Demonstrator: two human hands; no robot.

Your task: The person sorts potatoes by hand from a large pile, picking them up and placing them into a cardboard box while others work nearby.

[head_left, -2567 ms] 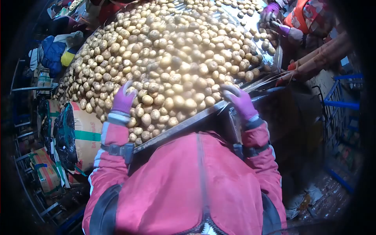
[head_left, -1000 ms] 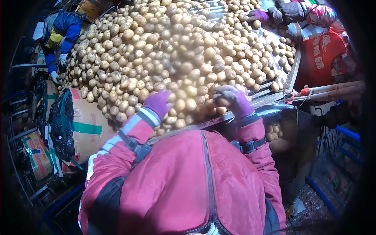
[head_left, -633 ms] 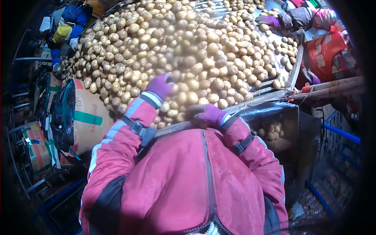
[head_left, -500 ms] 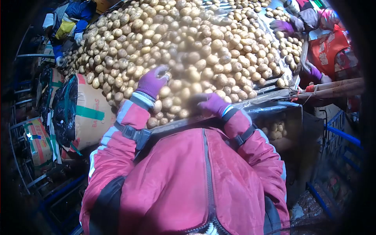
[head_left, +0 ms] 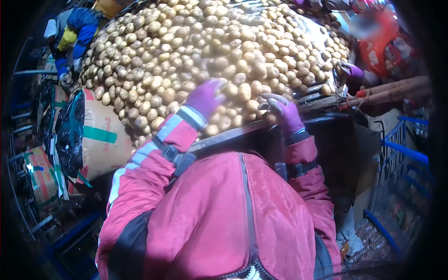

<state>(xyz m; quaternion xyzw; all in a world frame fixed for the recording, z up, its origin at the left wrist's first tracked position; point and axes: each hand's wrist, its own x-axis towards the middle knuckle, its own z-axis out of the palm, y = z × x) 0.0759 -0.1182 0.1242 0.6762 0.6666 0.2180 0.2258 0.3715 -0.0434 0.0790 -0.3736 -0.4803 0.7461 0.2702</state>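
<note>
A wide heap of potatoes [head_left: 158,60] lies on a table with a metal front edge [head_left: 233,134]. My left hand [head_left: 205,99], in a purple glove, reaches over the near part of the heap; its fingers are blurred among the potatoes, so a grip cannot be made out. To its right my right hand [head_left: 284,111], gloved in purple too, is at the table's front edge with fingers bent over a potato [head_left: 271,117]. The fingers are apart, and that potato lies just under them.
Cardboard boxes [head_left: 105,135] with green tape stand at the left. One person [head_left: 77,30] in blue works at the back left, another [head_left: 380,49] in a red vest at the right. Wooden poles [head_left: 396,87] and blue metal bars [head_left: 406,151] are at the right.
My left hand has moved right and slightly inward over the heap. My right hand has moved right and a little up, its fingers more spread. The person at the right has shifted, and the whole view has turned slightly.
</note>
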